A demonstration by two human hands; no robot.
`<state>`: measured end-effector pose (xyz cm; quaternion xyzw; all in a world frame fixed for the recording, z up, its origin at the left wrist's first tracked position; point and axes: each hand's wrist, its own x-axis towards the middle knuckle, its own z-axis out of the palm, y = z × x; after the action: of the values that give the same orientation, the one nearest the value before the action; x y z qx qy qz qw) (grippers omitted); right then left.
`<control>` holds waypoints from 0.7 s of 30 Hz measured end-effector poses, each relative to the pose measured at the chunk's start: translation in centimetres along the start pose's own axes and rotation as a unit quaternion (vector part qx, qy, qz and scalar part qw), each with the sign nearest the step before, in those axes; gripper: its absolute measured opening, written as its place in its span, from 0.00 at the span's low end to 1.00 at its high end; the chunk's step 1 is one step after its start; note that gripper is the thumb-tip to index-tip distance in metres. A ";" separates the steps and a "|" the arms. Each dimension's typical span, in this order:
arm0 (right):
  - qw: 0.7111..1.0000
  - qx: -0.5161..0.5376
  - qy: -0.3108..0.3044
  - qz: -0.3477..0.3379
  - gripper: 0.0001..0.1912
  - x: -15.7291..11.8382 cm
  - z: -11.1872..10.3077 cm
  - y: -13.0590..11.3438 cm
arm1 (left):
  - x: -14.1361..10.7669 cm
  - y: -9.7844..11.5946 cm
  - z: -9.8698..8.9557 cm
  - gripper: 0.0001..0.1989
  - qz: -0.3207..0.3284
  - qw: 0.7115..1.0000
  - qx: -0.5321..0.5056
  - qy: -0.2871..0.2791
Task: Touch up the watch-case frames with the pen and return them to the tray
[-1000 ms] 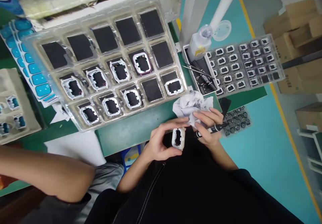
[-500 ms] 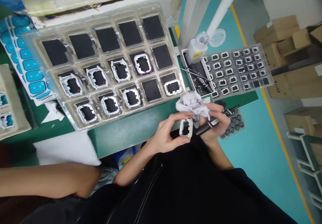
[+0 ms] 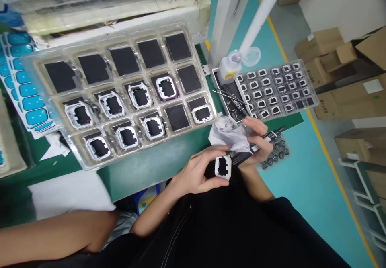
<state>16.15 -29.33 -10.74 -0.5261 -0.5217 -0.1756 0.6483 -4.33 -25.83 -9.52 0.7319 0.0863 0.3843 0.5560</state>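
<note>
Carefully pinches a small white frame (image 3: 229, 167) between thumb and fingers of the left hand (image 3: 196, 171), just above the lap. Closes the right hand (image 3: 259, 139) on a crumpled white tissue (image 3: 227, 133) and a black pen-like tool (image 3: 251, 150), near the frame but apart from the left hand. Faces a green table (image 3: 144, 175) bearing a large clear tray (image 3: 74, 145) at left, with pale frames seated in the middle and near rows and black pads showing in the far row. Has, to the right, a white bottle (image 3: 227, 70) in a narrow box (image 3: 216, 79) beside a smaller tray (image 3: 315, 100) of frames. Shares the near left with another person's arm (image 3: 51, 236), beside a white sheet (image 3: 70, 191).
</note>
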 end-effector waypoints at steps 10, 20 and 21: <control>0.987 0.006 -0.158 0.025 0.15 0.9 -1.9 -0.2 | 0.4 0.3 0.0 0.36 -0.016 0.998 -0.015 0.055; 0.973 -0.071 -0.210 -0.059 0.10 -0.3 -5.9 -0.1 | 0.3 0.1 0.4 0.37 0.018 0.996 0.071 0.060; 0.979 -0.073 -0.188 -0.040 0.10 -0.5 -5.6 -0.2 | 0.0 0.1 0.4 0.36 0.007 0.995 0.082 0.059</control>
<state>18.55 -34.37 -10.50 -0.5741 -0.6407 -0.1373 0.4909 -4.09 -26.17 -9.49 0.7518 0.1449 0.4221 0.4854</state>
